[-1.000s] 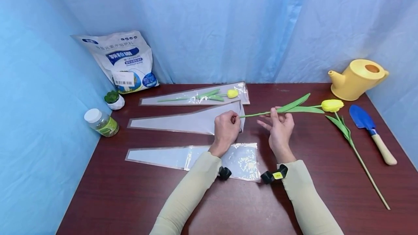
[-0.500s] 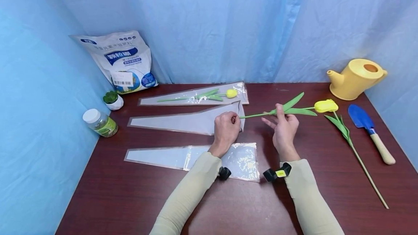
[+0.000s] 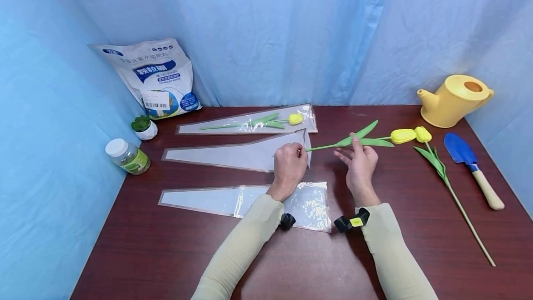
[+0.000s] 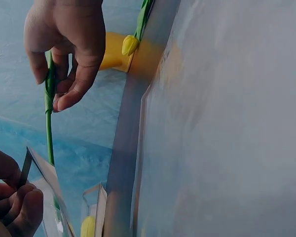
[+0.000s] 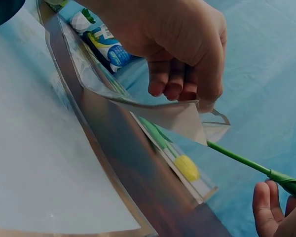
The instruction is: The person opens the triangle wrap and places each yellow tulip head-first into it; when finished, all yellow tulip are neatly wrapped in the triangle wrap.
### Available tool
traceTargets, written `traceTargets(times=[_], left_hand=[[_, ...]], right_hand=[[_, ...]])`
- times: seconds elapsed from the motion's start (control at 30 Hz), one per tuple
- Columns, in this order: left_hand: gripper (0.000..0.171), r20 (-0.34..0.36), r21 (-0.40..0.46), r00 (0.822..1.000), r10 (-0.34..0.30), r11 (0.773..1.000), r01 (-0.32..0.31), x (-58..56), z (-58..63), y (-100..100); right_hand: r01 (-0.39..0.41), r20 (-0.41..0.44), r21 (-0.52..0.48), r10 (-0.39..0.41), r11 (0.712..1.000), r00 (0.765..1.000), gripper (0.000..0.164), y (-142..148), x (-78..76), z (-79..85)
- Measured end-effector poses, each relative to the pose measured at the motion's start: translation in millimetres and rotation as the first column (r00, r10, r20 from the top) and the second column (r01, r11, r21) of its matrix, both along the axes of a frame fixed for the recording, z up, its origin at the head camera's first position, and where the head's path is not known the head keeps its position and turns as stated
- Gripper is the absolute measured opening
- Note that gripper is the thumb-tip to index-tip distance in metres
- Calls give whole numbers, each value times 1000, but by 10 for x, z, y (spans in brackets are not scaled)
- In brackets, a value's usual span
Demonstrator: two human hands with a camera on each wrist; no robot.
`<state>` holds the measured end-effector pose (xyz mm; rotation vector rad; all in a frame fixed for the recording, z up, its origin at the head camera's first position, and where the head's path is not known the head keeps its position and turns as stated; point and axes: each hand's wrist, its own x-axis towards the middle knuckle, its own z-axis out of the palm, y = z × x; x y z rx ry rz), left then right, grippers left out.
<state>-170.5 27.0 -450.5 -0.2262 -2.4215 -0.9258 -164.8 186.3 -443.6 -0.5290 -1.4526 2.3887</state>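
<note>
In the head view my left hand (image 3: 288, 165) pinches the open wide end of the middle clear-and-white flower sleeve (image 3: 225, 157), lifting its edge. My right hand (image 3: 361, 166) holds a yellow artificial tulip (image 3: 402, 136) by its leaf base, thumb on top and fingers beneath. The tulip lies level, its head pointing right. Its green stem (image 4: 50, 133) runs down into the sleeve mouth in the left wrist view, and the lower end shows faintly through the film. From the right wrist camera, the sleeve's raised flap (image 5: 172, 118) hangs from the left fingertips.
Behind lies another sleeve (image 3: 191, 128) with a yellow tulip inside; a flat sleeve (image 3: 200, 198) lies in front. On the right are a loose tulip (image 3: 462, 207), blue trowel (image 3: 460, 148) and yellow watering can (image 3: 454, 103). A jar (image 3: 129, 156), potted plant (image 3: 144, 128) and fertilizer bag (image 3: 162, 78) stand left.
The held tulip has moved left, its stem going further into the sleeve. My right hand now grips it higher, at the leaves. My left hand has stayed at the sleeve mouth.
</note>
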Motion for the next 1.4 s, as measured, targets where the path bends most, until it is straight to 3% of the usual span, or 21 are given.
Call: traceTargets(times=[0.23, 0.33, 0.43, 0.63, 1.1, 1.4], left_hand=[[21, -40, -67, 999, -4, 998, 1, 15, 13, 28], [21, -45, -80, 999, -3, 997, 0, 23, 26, 30], [21, -43, -85, 999, -1, 996, -3, 25, 30, 27], [22, -47, -81, 999, -4, 997, 0, 24, 29, 24], [16, -70, -81, 997, -17, 997, 11, 31, 37, 16], [14, -106, -76, 994, -19, 997, 11, 40, 42, 20]], right_hand=[[-59, -1, 20, 59, 998, 998, 16, -28, -2, -47], [-89, 7, 35, 89, 995, 996, 25, -41, -5, -64], [-82, 4, 30, 82, 996, 997, 29, -47, -9, -68], [-25, -8, 31, 25, 999, 1000, 18, -63, -6, -68], [-92, 43, 64, 90, 994, 995, 17, -187, 28, -83], [-112, 15, 61, 112, 992, 994, 18, -222, 43, -89]])
